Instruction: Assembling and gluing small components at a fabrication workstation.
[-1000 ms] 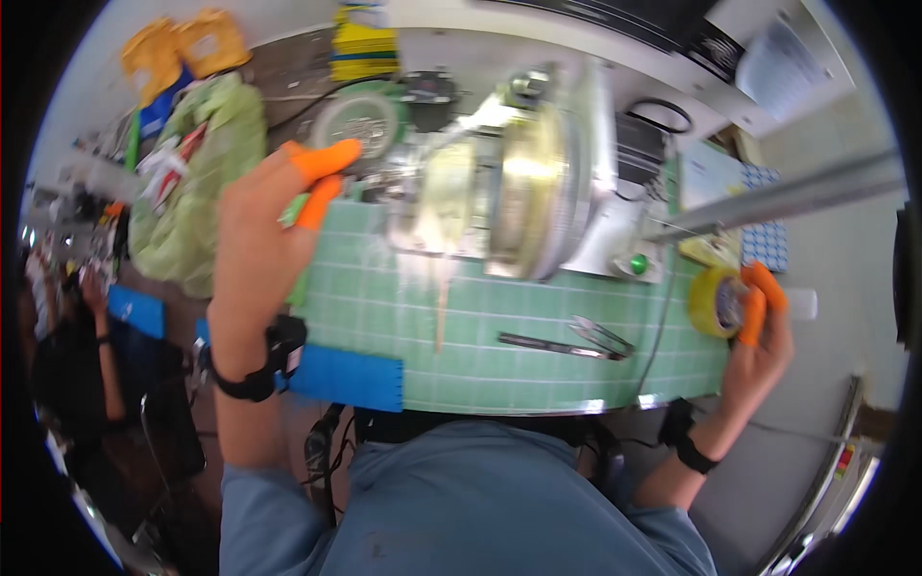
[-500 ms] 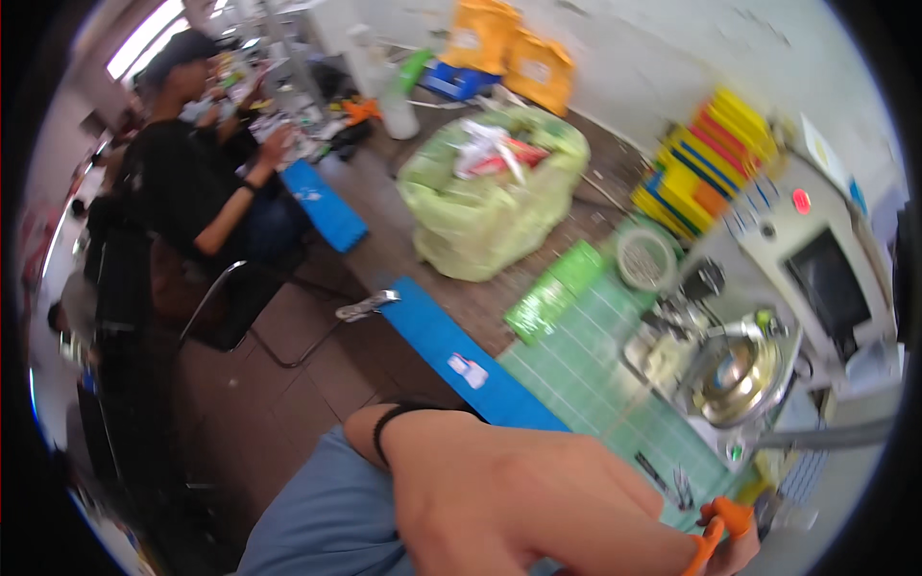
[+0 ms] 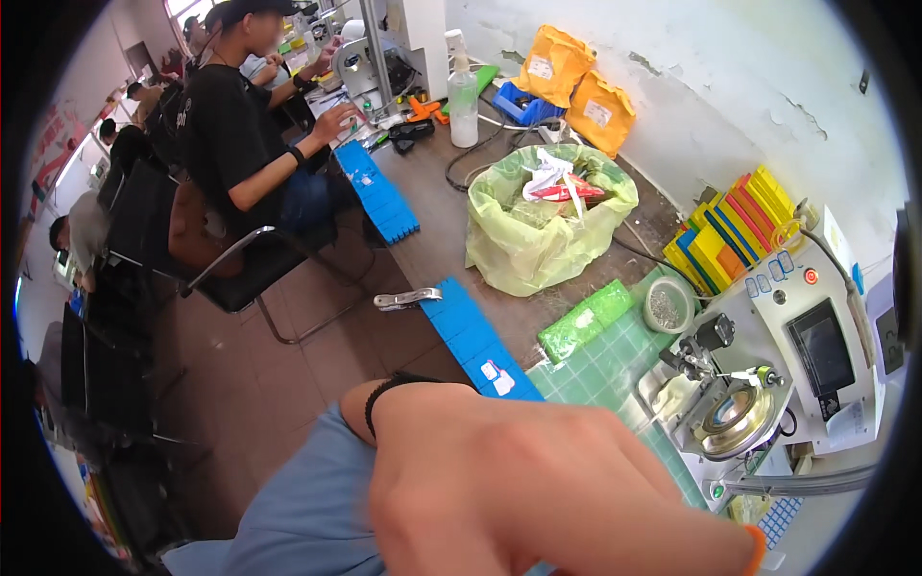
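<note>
Hand [image 3: 528,470], my left, stretched rightward in front of the gridded green mat [image 3: 615,372], machine's metal disc [image 3: 735,427] beyond, fingertips mostly hidden so I could not tell its grip; seemingly a reaching step, the next move calling for eyes on the fingers.

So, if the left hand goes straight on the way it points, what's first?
Probably the small whitish object just past the orange finger cover on the left hand; depth is unclear.

flaking white wall [image 3: 711,101]; brown tiled floor [image 3: 240,394]; black chair [image 3: 264,288], metal armrest [image 3: 227,259]; bright light [image 3: 179,8] upper left.
</note>
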Action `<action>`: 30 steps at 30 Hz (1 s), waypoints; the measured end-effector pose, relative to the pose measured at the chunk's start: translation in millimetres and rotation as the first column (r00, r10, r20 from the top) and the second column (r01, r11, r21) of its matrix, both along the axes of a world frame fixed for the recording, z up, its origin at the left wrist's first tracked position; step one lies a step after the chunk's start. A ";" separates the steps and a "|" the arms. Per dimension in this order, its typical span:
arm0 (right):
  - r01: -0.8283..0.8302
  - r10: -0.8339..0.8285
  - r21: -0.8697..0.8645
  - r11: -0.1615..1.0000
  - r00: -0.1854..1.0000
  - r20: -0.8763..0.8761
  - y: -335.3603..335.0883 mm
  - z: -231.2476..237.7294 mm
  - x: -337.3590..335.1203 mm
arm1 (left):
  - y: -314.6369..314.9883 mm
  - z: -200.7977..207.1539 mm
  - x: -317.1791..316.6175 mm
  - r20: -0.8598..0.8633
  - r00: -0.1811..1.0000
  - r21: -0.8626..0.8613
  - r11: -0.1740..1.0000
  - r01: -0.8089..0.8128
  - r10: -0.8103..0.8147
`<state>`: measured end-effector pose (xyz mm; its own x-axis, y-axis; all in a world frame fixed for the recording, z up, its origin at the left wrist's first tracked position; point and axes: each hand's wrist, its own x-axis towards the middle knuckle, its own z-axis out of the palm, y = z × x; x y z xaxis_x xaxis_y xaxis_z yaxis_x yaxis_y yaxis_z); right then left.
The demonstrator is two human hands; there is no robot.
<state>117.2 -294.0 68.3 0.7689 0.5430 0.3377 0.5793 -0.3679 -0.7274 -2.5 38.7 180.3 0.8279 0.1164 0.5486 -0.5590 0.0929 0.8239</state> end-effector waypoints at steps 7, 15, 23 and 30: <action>-0.079 0.092 0.115 0.990 0.989 -0.114 52.6 -13.1 9.1 | -9.5 -43.5 77.5 0.134 0.990 0.135 0.990 0.029 -0.047; -0.030 0.332 0.459 0.888 0.731 -0.595 99.2 -61.9 46.0 | 10.2 -126.7 222.3 -0.341 0.931 0.616 0.779 0.119 0.128; 0.229 0.300 0.598 0.768 0.697 -0.652 121.1 -95.1 67.6 | -18.9 -146.1 235.3 -0.439 0.896 0.595 0.768 0.237 0.063; 0.352 0.160 0.610 0.710 0.762 -0.627 147.4 -100.6 77.3 | -3.1 -149.6 239.5 -0.407 0.911 0.426 0.897 0.121 0.071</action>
<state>194.5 -146.6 -32.3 0.9607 0.2772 0.0126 -0.0830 0.3306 -0.9401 237.0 35.7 30.7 0.9848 -0.0767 0.1556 -0.1720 -0.3165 0.9329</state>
